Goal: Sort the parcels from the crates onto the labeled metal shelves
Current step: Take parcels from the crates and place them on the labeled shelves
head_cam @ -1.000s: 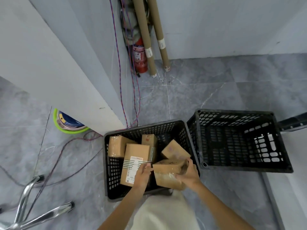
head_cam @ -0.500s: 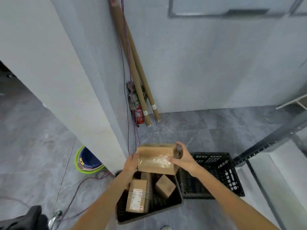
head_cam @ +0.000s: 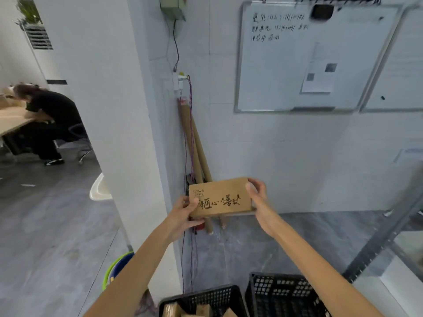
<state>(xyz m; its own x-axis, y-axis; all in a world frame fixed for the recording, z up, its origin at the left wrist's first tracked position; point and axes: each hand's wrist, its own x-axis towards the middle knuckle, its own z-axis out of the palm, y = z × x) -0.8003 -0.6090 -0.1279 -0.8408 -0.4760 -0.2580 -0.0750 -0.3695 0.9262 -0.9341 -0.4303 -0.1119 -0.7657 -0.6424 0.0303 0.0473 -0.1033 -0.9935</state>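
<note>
Parcel: I see the brown cardboard parcel [head_cam: 220, 197] held in the air in front of the grey wall, above and beyond the crates. Its printed face is toward me and its right end sits slightly higher.
Left hand: my view shows the left hand [head_cam: 183, 212] gripping the parcel's left end, with the thumb on the printed face by the left edge and the fingers curled beneath and behind.
Right hand: the right hand [head_cam: 258, 197] grips the right end, with the thumb laid over the top right corner and the fingers wrapped behind the box.
Left crate: a black slotted crate [head_cam: 206, 291] sits at the bottom edge of my view, with brown parcels inside [head_cam: 199, 311].
Right crate: a second black crate [head_cam: 281, 291] stands just beside the first, on its right. I cannot see its floor.
Shelf edge: a grey perforated metal upright [head_cam: 384, 236] slants along the right side, near the right forearm.
Pillar: a white pillar [head_cam: 119, 133] has its corner just left of the left hand.
Behind the parcel: cardboard tubes [head_cam: 194, 156] lean in the wall corner.
Floor: grey tiles [head_cam: 251, 248] show between the crates and the wall, and more floor runs left of the pillar toward a seated person [head_cam: 50, 120].
Low left: a green-rimmed bucket [head_cam: 116, 266] pokes out by the pillar's base.
</note>
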